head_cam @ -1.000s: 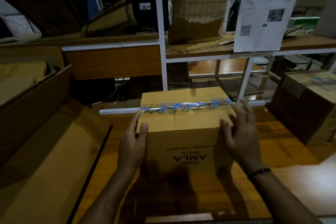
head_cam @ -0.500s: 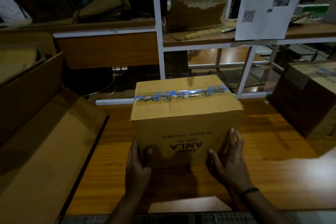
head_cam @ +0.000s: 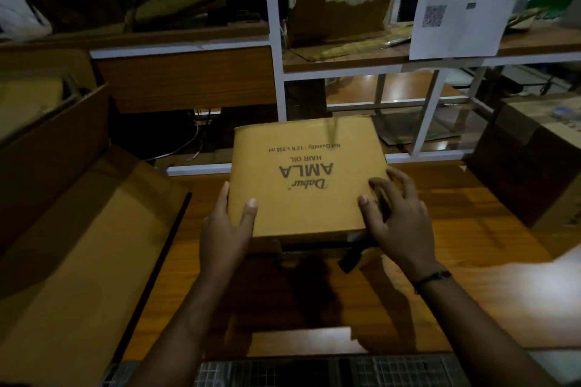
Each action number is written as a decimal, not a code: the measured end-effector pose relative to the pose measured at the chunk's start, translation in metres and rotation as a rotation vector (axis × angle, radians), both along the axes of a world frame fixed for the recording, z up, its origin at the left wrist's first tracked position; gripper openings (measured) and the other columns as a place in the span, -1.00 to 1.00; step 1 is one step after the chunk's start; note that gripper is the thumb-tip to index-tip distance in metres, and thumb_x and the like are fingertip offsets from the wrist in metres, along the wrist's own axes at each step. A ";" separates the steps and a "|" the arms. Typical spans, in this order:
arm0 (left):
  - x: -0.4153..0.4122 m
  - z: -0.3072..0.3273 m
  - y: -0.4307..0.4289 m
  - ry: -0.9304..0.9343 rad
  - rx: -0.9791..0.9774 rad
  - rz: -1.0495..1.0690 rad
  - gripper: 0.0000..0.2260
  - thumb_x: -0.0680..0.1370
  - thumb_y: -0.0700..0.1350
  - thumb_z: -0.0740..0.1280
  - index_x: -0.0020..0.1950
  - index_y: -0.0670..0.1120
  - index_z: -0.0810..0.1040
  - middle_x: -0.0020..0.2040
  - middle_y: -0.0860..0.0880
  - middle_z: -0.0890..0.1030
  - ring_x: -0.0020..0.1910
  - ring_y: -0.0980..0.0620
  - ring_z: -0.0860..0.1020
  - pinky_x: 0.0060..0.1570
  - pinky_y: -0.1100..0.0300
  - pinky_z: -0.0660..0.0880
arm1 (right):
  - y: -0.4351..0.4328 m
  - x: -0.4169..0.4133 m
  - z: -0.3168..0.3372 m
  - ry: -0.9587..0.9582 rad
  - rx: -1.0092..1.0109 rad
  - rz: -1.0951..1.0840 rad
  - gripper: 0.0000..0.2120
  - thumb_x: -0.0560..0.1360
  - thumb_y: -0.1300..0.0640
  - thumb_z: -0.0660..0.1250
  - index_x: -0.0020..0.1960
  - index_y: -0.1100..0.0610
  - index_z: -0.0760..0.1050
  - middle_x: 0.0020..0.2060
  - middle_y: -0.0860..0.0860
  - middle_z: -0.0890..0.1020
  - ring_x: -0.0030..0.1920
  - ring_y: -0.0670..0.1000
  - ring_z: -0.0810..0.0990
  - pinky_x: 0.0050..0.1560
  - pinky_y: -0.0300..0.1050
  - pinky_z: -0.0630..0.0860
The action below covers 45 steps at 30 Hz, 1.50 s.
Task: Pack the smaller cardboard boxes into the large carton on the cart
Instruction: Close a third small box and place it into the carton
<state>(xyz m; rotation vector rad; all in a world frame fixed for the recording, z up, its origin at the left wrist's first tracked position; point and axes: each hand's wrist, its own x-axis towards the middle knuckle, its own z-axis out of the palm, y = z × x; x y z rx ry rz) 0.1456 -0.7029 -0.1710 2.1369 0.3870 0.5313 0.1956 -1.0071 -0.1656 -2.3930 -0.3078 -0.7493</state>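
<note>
So, both hands are on the brown cardboard box (head_cam: 308, 179), with "AMLA HAIR OIL" upside down on the face that's turned up. The left hand (head_cam: 224, 232) grips the near left corner, thumb on the printed face and fingers down the side. The right hand (head_cam: 404, 223) clamps the near right corner, fingers spread and curled over the edge. The box is over the middle of the brown wooden tabletop (head_cam: 471, 229); can't tell if its far edge touches. A big open tan cardboard carton (head_cam: 78, 245) lies just left. A darker cardboard box (head_cam: 531, 163) stands well off to the right. White metal shelving (head_cam: 276, 72) is close behind, with a white printed paper sheet (head_cam: 465, 0) hanging off it.
</note>
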 end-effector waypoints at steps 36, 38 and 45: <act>0.030 0.109 -0.024 0.246 0.685 -0.247 -0.45 0.66 0.35 0.03 0.64 0.25 0.16 0.70 -0.06 0.00 0.66 -0.21 -0.09 0.59 -0.21 -0.11 | 0.038 0.024 0.108 0.331 -0.384 -0.049 -0.29 0.56 -0.45 0.12 0.57 -0.08 0.25 0.58 0.12 0.25 0.49 0.28 0.34 0.40 0.26 0.35; 0.041 0.109 -0.032 0.265 0.726 -0.360 -0.48 0.67 0.34 0.00 0.62 0.25 0.23 0.70 -0.02 0.04 0.67 -0.16 -0.04 0.59 -0.17 -0.10 | 0.045 0.024 0.114 0.394 -0.401 -0.029 -0.35 0.59 -0.37 0.16 0.57 -0.08 0.26 0.59 0.10 0.25 0.56 0.28 0.19 0.50 0.31 0.20; 0.062 0.104 -0.032 0.305 0.698 -0.389 -0.56 0.70 0.27 0.00 0.57 0.26 0.30 0.69 0.06 0.09 0.67 -0.09 0.00 0.61 -0.14 -0.04 | 0.109 -0.030 0.109 0.403 -0.291 0.288 -0.58 0.71 0.00 0.16 0.55 -0.04 0.28 0.58 0.00 0.23 0.55 0.05 0.25 0.50 0.02 0.28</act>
